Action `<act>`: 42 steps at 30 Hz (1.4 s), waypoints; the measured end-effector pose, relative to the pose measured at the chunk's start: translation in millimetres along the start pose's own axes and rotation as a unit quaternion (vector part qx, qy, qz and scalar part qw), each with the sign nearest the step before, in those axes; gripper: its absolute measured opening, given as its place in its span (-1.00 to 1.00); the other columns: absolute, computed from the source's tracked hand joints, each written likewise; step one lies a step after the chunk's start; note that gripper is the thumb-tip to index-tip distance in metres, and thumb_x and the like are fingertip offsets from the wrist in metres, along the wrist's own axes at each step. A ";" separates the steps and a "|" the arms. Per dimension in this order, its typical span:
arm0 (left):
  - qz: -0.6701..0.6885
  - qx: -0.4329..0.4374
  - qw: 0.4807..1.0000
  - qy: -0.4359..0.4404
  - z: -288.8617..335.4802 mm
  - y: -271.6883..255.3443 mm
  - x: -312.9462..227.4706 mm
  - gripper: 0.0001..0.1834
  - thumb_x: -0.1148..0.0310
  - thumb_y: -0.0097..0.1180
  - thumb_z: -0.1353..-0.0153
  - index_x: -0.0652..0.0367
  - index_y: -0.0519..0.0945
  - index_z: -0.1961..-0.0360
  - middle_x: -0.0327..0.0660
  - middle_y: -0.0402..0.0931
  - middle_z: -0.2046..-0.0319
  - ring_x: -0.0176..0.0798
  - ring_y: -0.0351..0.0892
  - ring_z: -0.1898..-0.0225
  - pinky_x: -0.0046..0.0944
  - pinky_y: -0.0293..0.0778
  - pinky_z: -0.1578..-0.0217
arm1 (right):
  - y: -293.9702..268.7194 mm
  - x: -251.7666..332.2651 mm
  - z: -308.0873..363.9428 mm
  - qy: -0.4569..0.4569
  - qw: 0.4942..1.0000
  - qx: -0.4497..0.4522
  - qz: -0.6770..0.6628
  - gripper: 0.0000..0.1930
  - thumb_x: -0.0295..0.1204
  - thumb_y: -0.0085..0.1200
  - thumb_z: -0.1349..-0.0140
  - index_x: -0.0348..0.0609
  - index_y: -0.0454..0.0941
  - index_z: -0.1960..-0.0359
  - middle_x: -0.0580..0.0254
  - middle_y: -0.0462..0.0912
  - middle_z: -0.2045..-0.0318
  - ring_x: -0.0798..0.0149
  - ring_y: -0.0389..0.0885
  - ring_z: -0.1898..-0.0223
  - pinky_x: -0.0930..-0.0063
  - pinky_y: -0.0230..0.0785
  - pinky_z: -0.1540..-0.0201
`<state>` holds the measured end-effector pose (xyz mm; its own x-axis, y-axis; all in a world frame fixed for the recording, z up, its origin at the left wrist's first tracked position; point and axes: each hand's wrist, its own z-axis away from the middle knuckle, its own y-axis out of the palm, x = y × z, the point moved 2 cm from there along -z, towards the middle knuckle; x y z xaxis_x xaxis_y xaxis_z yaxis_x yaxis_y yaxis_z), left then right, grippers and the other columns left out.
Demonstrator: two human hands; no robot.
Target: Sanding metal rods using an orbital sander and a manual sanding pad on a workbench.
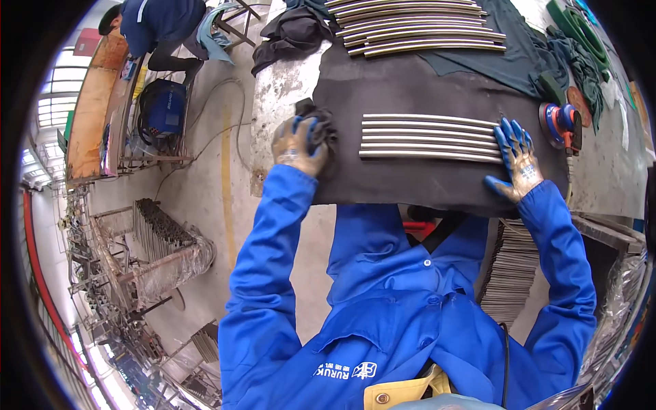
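Note:
Several shiny metal tubes (430,139) lie side by side in a flat row on a black mat (417,183) in front of me. My left hand (298,147), in a blue-and-tan work glove, is closed around a crumpled dark rag (324,131) left of the row. At the tubes' right ends rests my right hand (518,160), gloved the same way. Its fingers are stretched out and the thumb is spread toward me; the fingertips touch or lie just beside the tube ends.
A blue-and-red orbital sander (562,125) sits right of my right hand. More metal tubes (417,26) lie on dark green cloth (488,65) at the far side. A person (164,27) bends near a blue machine (166,107) at the far left. Stacked rods (509,266) stand below the table.

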<state>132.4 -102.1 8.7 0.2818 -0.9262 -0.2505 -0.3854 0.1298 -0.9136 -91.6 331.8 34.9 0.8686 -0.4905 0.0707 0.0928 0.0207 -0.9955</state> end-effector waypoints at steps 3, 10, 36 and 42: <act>0.146 -0.021 0.985 -0.088 8.5 1.4 27.8 -0.39 0.19 0.30 0.10 -0.21 0.54 -0.10 -0.06 0.43 -0.04 0.16 0.49 0.04 0.14 0.42 -0.06 | -1.8 -0.2 -2.2 -0.009 1.000 -0.011 0.001 0.10 0.09 0.15 0.01 -0.02 -0.13 -0.53 -0.01 -0.19 -0.53 -0.08 -0.28 -0.54 0.00 -0.46 -0.52; 0.228 -0.002 0.970 0.081 -36.1 -14.9 -127.1 -0.25 0.25 0.35 0.20 0.03 0.51 -0.15 0.02 0.46 -0.04 0.17 0.49 0.04 0.04 0.46 -0.02 | -3.1 1.3 2.8 -0.007 1.000 -0.009 0.002 0.10 0.06 0.17 0.03 -0.04 -0.11 -0.52 -0.02 -0.19 -0.53 -0.09 -0.27 -0.54 -0.02 -0.44 -0.52; 0.078 0.010 0.996 -0.052 23.4 -20.4 -9.5 -0.23 0.28 0.26 0.08 -0.08 0.45 -0.28 0.09 0.29 -0.28 0.25 0.36 -0.23 0.09 0.34 -0.24 | -10.5 17.5 11.1 0.013 0.999 0.008 -0.036 0.12 0.04 0.19 0.09 -0.04 -0.09 -0.52 0.00 -0.17 -0.53 -0.09 -0.30 -0.54 -0.03 -0.49 -0.53; 0.096 -0.035 0.994 -0.030 24.1 -25.4 -21.6 -0.21 0.33 0.26 0.11 -0.06 0.44 -0.29 0.13 0.30 -0.27 0.25 0.38 -0.21 0.08 0.38 -0.21 | -9.8 16.8 12.2 0.015 1.000 0.007 -0.026 0.14 0.03 0.21 0.11 -0.03 -0.10 -0.52 0.01 -0.18 -0.53 -0.08 -0.31 -0.55 -0.02 -0.50 -0.53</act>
<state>157.3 -76.9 29.5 0.2489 -0.8632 -0.4393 -0.4962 0.2759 -0.8232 -72.0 333.9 46.7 0.8473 -0.5171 0.1208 0.1447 0.0059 -0.9895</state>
